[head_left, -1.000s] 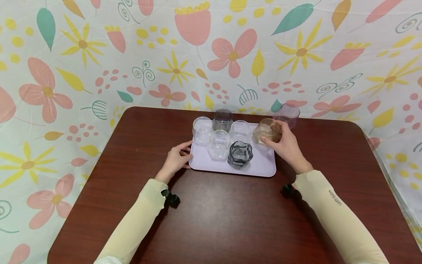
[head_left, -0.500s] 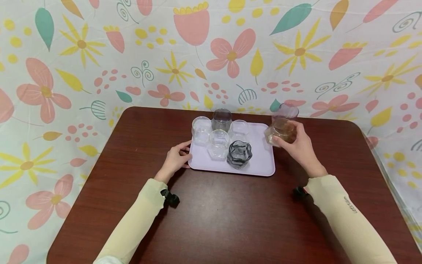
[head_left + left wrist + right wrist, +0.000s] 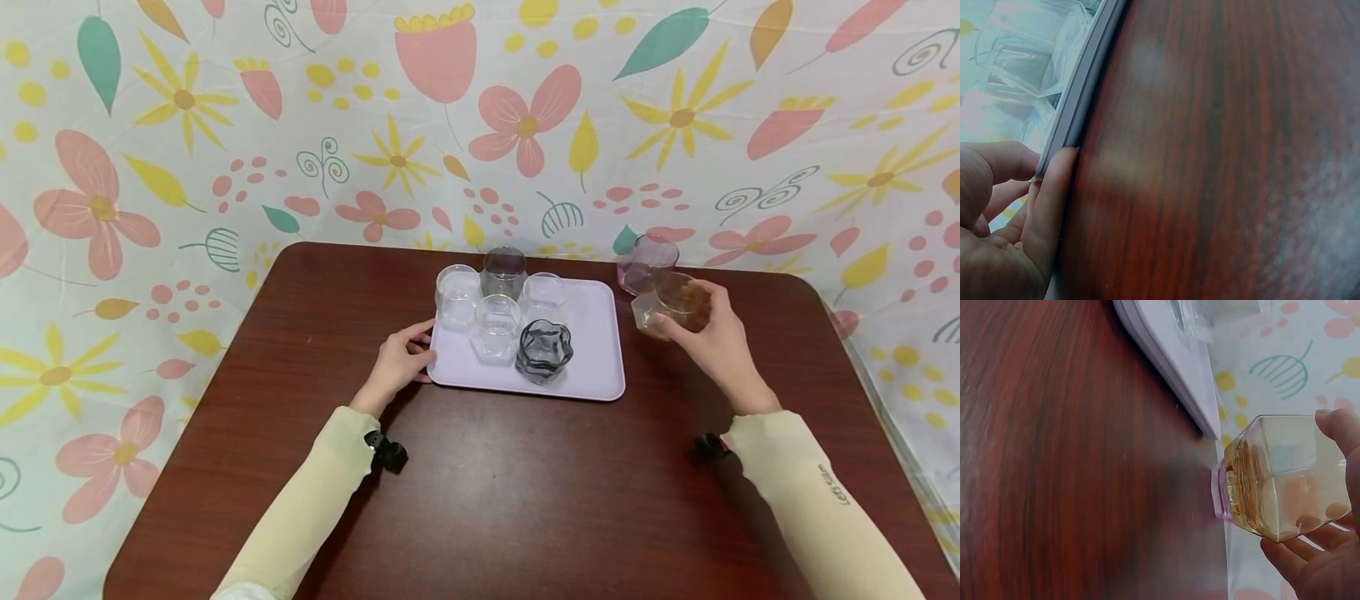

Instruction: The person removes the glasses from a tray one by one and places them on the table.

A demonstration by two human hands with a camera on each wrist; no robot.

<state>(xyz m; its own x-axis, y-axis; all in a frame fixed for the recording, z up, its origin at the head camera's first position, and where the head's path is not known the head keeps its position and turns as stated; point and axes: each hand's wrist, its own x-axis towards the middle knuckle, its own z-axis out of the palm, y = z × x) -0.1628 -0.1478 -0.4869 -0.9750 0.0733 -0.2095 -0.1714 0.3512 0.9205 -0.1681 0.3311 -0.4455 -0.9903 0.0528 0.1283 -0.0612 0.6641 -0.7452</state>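
In the head view my right hand (image 3: 723,350) holds an amber drinking glass (image 3: 681,304) to the right of the pale lilac tray (image 3: 598,354). Thumb and fingers wrap its sides in the right wrist view, where the amber glass (image 3: 1291,481) has a faceted base. Just behind it stands a pink-purple glass (image 3: 647,260), partly covered. My left hand (image 3: 396,364) grips the tray's left edge; the left wrist view has thumb and fingers pinching the tray's rim (image 3: 1079,94). On the tray, a wavy dark grey glass (image 3: 544,350) sits near the front.
Clear glasses, including a front one (image 3: 497,333) and a left one (image 3: 458,296), fill the tray's left half. A smoky grey glass (image 3: 506,271) stands behind them. The brown wooden table (image 3: 480,500) ends at a flower-patterned cloth (image 3: 375,100) at the back.
My right hand has carried the amber glass rightward from over the tray's right end to beyond its edge, in front of the pink-purple glass. The left hand stays at the tray.
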